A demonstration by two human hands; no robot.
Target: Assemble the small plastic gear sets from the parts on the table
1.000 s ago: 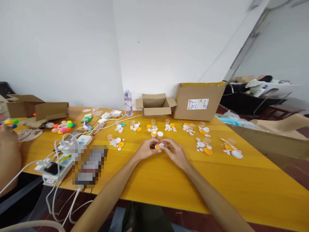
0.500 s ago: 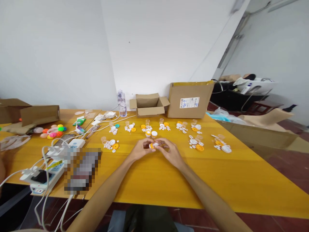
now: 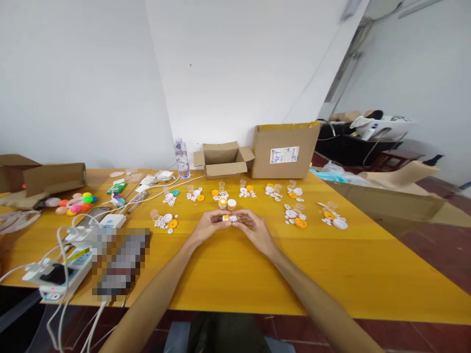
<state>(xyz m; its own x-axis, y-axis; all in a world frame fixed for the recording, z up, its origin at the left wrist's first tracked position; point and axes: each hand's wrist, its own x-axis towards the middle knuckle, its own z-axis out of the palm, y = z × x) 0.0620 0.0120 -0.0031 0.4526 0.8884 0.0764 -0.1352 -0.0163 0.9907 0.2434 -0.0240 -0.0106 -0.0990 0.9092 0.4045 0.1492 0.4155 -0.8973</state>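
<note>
Between my two hands lies a small clear jar (image 3: 232, 218) with an orange lid and white pieces inside, tipped on its side. My left hand (image 3: 209, 226) pinches its lid end. The fingertips of my right hand (image 3: 253, 228) close on the other end. Just beyond my fingers stand a jar with an orange lid (image 3: 222, 202) and a jar with a white lid (image 3: 231, 204). Around them on the table are groups of loose parts: clear cups (image 3: 222, 186), orange lids (image 3: 300, 223), white discs (image 3: 290, 214) and small white gear-like pieces (image 3: 223, 195).
An open cardboard box (image 3: 225, 169), a larger upright carton (image 3: 283, 152) and a water bottle (image 3: 181, 159) stand along the wall. To the left are power strips (image 3: 83, 260) with cables, a blurred-out dark device (image 3: 123, 264) and coloured balls (image 3: 75, 208). The table's (image 3: 294, 284) front edge runs below my forearms.
The jar has turned to lie more level between my fingers, its lid end towards my left hand. The whole view has shifted slightly; the parts on the table lie as before.
</note>
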